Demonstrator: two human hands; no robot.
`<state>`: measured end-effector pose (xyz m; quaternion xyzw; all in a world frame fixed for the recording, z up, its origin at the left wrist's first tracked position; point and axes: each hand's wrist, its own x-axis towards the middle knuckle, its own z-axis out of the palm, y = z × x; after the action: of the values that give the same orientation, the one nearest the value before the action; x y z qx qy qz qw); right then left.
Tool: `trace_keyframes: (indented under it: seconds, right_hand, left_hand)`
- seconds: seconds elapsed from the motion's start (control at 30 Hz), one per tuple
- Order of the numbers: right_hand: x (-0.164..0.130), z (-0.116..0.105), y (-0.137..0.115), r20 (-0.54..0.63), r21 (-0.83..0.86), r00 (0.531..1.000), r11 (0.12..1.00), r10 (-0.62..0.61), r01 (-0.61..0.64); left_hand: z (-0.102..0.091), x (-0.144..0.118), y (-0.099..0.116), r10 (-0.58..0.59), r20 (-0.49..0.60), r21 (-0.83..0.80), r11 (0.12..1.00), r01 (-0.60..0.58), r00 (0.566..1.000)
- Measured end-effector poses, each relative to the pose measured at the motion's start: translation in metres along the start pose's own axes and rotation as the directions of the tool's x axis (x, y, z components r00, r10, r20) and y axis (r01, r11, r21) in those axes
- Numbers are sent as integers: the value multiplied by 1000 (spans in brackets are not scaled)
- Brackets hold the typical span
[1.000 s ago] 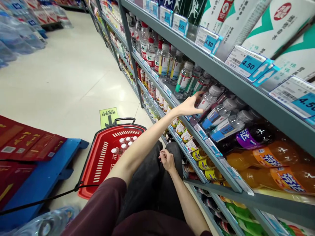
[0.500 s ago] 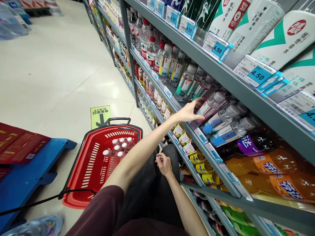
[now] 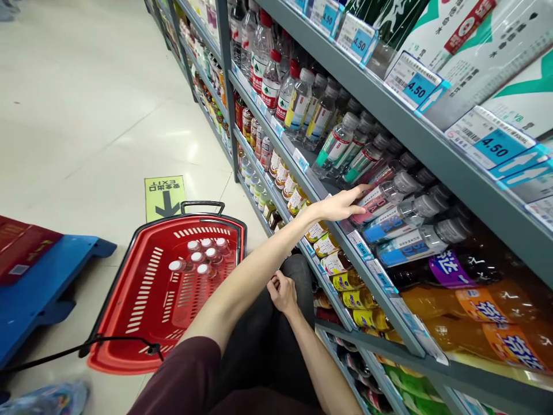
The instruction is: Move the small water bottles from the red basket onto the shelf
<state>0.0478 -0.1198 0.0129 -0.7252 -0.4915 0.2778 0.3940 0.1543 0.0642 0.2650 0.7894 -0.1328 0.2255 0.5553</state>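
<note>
Two hands show: the left hand (image 3: 343, 204) reaches over the shelf (image 3: 345, 230) front edge, grip wrapped around a red-labelled bottle (image 3: 382, 196). Right hand (image 3: 281, 293) rests loosely curled, holding nothing, on the knee.

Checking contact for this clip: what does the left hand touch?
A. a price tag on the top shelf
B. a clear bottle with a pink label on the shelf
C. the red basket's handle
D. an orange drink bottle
B: the left hand lies on the pink-label bottle, far from the basket.
</note>
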Motion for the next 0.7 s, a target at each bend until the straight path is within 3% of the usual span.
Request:
trace_keyframes:
  seconds: [0.7]
  right_hand:
    - [-1,-1,-3,5,-59,1000,998,-15,15]
  left_hand:
    - [-6,7,-2,-54,80,-109,992,63,995]
